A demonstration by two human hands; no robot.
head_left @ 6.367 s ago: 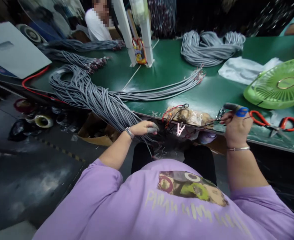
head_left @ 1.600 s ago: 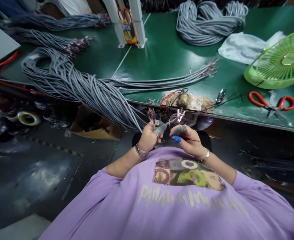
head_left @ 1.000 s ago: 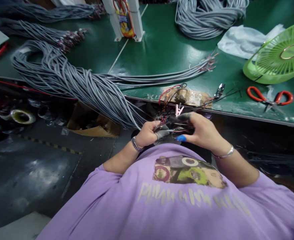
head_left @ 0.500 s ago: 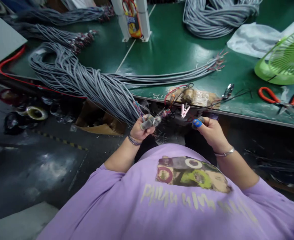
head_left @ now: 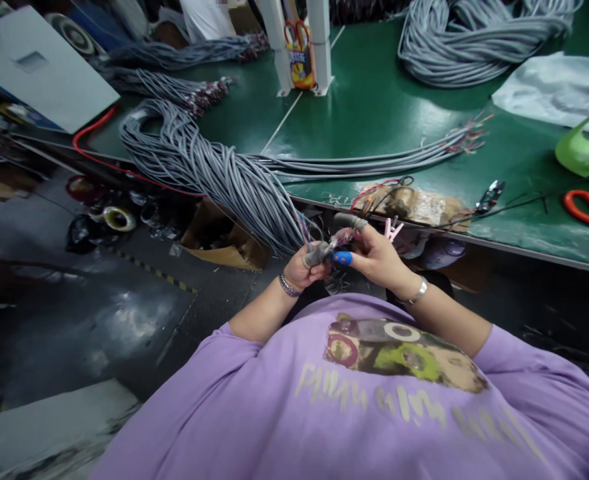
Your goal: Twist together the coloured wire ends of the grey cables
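Note:
My left hand (head_left: 301, 265), with grey covers on its fingertips, is closed on the stripped end of a grey cable, where thin coloured wires (head_left: 341, 238) stick out to the right. My right hand (head_left: 380, 259) has come up beside it. A blue cover is on its thumb and a grey one on its forefinger; the two are apart, around the wire ends, and I see nothing gripped between them. Behind my left hand, a thick bundle of grey cables (head_left: 214, 167) hangs over the table edge.
On the green table (head_left: 364, 127) lie a few loose cables (head_left: 384, 163), a taped cardboard piece (head_left: 424, 205), small cutters (head_left: 490, 197) and red-handled scissors (head_left: 587, 207). A pink clothespin (head_left: 393, 230) is at the edge. A green fan (head_left: 584, 147) stands right. An open carton (head_left: 224, 257) is below.
My right hand has moved left, from beside the clothespin to the wires at my left hand, and its thumb and forefinger have spread. The view has shifted left.

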